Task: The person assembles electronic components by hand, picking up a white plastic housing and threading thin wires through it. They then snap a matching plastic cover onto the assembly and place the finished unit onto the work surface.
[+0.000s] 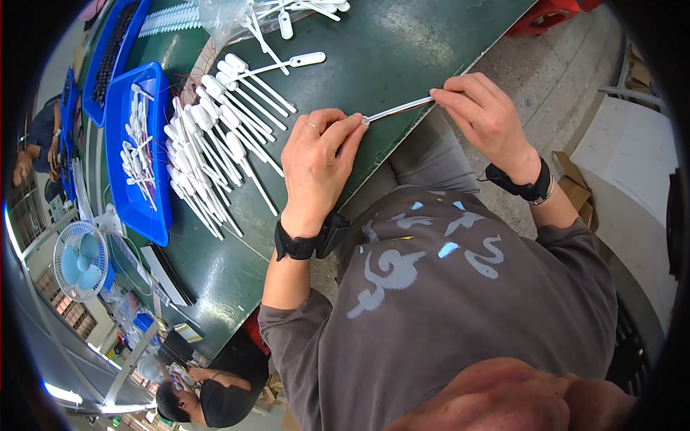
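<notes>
"What did the head view show of the hands?"

"Both were busy with one thin white stick (399, 110), which had a dark reddish line along it. The left hand (316, 165) pinched one end between thumb and fingertips, and the right hand (489, 118) pinched the other end."

"Where exactly was the stick?"

"Held up by the near edge of the worktop (381, 57). Its left end lay over the green surface and its right end about in line with the edge. I could not tell how high it was."

"And what lay nearest?"

"A pile of white sticks (205, 147) with thicker heads, just beyond the left hand, most of their thin ends pointing toward the near edge."

"Anything behind that?"

"A blue tray (147, 224) stood toward the far edge, beside the pile, with smaller white pieces (136, 161) inside. A second blue tray (134, 42) farther along that side held small dark parts (113, 54). Well along the worktop from the left corner, a clear plastic bag (219, 21) lay near more white sticks."

"Anyone else?"

"Another person (230, 399) in black, past the left corner; a fan (86, 262) stood beyond the far edge."
</notes>
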A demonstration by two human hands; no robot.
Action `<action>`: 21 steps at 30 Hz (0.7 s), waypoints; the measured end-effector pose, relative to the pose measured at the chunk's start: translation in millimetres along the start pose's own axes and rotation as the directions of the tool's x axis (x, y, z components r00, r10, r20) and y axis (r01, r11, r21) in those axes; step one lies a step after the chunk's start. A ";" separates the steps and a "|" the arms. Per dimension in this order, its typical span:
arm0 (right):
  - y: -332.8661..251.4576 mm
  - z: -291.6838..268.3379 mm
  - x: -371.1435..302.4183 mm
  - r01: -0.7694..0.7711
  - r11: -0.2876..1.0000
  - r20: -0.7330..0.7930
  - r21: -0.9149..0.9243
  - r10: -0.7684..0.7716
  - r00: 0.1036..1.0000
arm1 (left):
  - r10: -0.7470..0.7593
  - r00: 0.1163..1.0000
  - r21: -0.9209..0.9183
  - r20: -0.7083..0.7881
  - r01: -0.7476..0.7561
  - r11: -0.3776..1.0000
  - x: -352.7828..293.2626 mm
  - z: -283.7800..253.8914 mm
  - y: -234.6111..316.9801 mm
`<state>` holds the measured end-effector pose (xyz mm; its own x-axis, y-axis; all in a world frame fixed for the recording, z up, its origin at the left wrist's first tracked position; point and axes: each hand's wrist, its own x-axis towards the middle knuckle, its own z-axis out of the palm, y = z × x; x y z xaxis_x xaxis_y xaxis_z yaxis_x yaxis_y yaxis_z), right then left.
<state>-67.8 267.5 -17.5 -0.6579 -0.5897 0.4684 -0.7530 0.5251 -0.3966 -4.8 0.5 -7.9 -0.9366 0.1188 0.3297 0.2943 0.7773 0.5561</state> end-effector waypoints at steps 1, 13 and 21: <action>-0.8 0.7 -1.4 0.014 1.000 -0.009 -0.021 -0.014 1.000 | 0.006 1.000 0.001 0.000 -0.006 1.000 -0.1 0.2 -0.4; -1.1 10.0 -11.2 0.019 0.994 -0.060 -0.108 -0.026 0.998 | 0.051 0.999 0.056 0.013 -0.052 0.997 -4.3 -4.1 1.1; -1.7 8.6 -14.9 0.029 0.981 -0.060 -0.194 -0.041 0.997 | 0.142 0.990 0.169 -0.003 -0.140 0.976 -7.5 -8.2 5.9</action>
<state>-56.8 270.1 -30.6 -0.6242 -0.5729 0.5312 -0.7551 0.6168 -0.2221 5.5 -0.9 -0.8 -0.8846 0.2261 0.4078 0.3858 0.8462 0.3676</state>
